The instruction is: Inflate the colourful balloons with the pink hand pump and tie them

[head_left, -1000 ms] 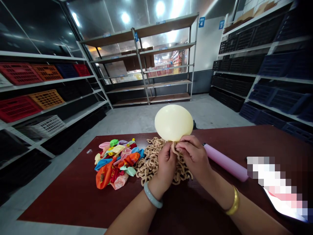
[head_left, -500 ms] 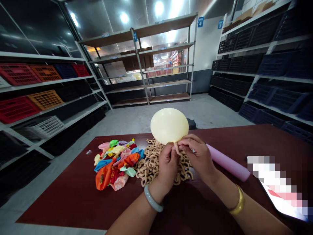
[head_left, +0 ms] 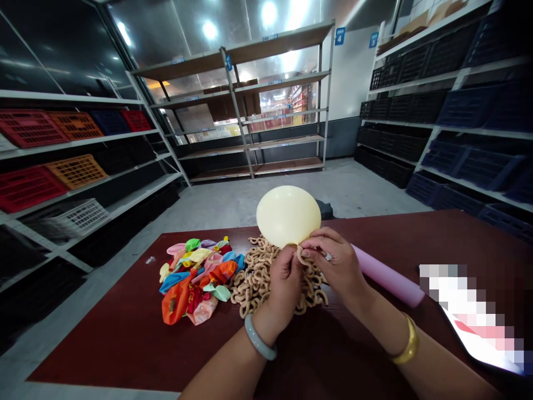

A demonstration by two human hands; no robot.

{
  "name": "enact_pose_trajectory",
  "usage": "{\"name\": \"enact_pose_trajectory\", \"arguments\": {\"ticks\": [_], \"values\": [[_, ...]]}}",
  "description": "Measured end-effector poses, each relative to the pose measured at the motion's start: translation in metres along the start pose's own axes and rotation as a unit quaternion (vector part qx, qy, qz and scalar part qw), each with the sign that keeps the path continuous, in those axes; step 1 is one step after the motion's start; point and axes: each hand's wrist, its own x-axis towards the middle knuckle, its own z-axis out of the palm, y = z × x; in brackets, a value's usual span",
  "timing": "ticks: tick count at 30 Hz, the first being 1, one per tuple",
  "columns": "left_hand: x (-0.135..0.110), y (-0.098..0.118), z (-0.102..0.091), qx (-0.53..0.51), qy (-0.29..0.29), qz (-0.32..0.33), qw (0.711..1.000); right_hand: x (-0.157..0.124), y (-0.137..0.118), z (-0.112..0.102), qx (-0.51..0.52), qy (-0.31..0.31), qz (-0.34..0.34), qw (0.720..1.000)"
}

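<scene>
A pale yellow inflated balloon [head_left: 288, 215] sits upright above my hands, its neck pointing down between my fingers. My left hand [head_left: 286, 278] is closed in a pinch just below it, on the neck. From the right, my right hand [head_left: 335, 260] pinches a tan curled piece [head_left: 300, 255] at the balloon's neck. Fingers hide how the piece and the neck meet. Beneath and behind my hands lies a pile of similar tan curled pieces [head_left: 254, 275]. To its left is a heap of colourful uninflated balloons [head_left: 200, 278].
A pink tube [head_left: 389, 278] lies on the dark red table [head_left: 108, 333], right of my hands. At the right edge a blurred-out device with a bright screen [head_left: 474, 328] rests there. Shelves with plastic crates [head_left: 75, 172] stand beyond on both sides.
My right fingertips have shifted slightly at the balloon's neck, and the tan piece there is now more bent towards the right. The balloon and left hand have hardly moved.
</scene>
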Motion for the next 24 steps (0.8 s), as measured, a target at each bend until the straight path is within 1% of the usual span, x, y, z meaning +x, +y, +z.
{"name": "enact_pose_trajectory", "arguments": {"ticks": [4,7,10,13,17,20,22,24], "values": [[0.001,0.000,-0.001,0.011,0.010,0.012,1.000,-0.002,-0.005,0.003,0.014,-0.012,0.043,0.999],[0.001,0.002,-0.001,0.018,0.007,0.020,1.000,-0.003,-0.008,0.004,0.044,0.005,0.077,0.996],[0.001,0.004,-0.002,0.036,0.010,0.019,0.999,-0.002,-0.008,0.003,0.065,0.013,0.093,0.993],[0.001,0.004,-0.001,0.033,0.021,0.021,0.999,-0.003,-0.007,0.004,0.060,0.026,0.089,0.994],[0.001,0.004,0.002,-0.008,0.034,0.019,0.999,-0.004,-0.009,0.005,0.047,0.038,0.076,0.995],[0.002,0.006,0.006,-0.064,0.072,-0.013,0.995,-0.006,-0.011,0.007,0.046,0.040,0.078,0.995],[0.001,0.007,0.008,-0.094,0.100,-0.032,0.990,-0.007,-0.009,0.010,0.052,0.049,0.095,0.993],[0.000,0.006,0.009,-0.118,0.113,-0.052,0.985,-0.009,-0.006,0.016,0.076,0.047,0.136,0.987]]}}
